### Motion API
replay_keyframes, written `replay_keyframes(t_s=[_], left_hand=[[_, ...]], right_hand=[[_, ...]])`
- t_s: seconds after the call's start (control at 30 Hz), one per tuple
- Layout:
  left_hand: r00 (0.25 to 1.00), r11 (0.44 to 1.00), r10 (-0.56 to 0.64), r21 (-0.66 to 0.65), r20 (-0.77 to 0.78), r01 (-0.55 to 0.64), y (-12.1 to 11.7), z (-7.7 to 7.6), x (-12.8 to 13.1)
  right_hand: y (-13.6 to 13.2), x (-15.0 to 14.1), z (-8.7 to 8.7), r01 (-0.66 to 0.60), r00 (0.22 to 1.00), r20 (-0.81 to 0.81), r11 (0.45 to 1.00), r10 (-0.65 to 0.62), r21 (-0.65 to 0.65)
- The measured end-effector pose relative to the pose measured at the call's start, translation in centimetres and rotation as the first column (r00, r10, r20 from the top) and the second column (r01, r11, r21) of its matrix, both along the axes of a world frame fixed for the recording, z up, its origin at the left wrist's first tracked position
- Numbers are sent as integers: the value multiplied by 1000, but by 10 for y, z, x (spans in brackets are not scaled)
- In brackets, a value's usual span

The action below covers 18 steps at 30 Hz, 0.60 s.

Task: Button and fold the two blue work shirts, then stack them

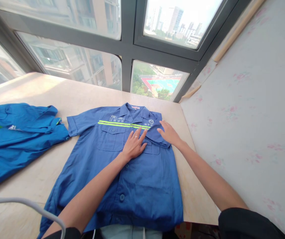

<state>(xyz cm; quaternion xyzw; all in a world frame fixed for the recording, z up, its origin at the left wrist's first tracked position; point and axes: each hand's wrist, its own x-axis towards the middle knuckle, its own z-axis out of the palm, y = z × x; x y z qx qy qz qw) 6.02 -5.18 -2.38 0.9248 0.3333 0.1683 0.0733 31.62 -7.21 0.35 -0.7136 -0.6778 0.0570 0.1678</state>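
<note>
A blue short-sleeved work shirt [107, 166] lies front up on the table, collar toward the window. Yellow-green stripes cross its chest, with white print above them. Its right-hand sleeve is folded inward over the chest, while the left-hand one sticks out sideways. My left hand [134, 145] rests on the shirt's front near the button line, fingers spread, a ring on one finger. At the folded sleeve's outer edge is my right hand [169, 132], fingers stretched out and touching the cloth or just over it. Neither hand grips anything.
Another blue garment [20, 136] with yellow-green bits lies at the left on the pale table [80, 93]. A grey cable [28, 203] loops across the lower left. Window frames [126, 49] close off the back, and a flowered wall [242, 99] stands at the right.
</note>
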Motion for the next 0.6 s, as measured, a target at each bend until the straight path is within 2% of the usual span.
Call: replay_keyframes(t_s=[0.07, 0.13, 0.23, 0.33, 0.47, 0.6], left_hand=[[996, 995, -90, 36, -25, 91, 0, 0, 0], [983, 984, -169, 40, -71, 172, 0, 0, 1], [973, 980, -195, 13, -121, 198, 2, -1, 2], [975, 983, -183, 11, -124, 185, 2, 0, 3], [974, 982, -189, 7, -123, 191, 2, 1, 2], [975, 982, -189, -11, -119, 189, 3, 2, 1]], right_hand=[[32, 11, 4, 18, 1000, 15, 999, -19, 49], [62, 21, 7, 13, 999, 50, 999, -15, 35], [94, 34, 10, -89, 992, 81, 994, 94, -60], [110, 52, 13, -167, 978, 97, 969, 187, -181], [118, 79, 15, -123, 983, 100, 962, 151, -244], [129, 92, 10, -99, 991, 63, 966, 117, -240]])
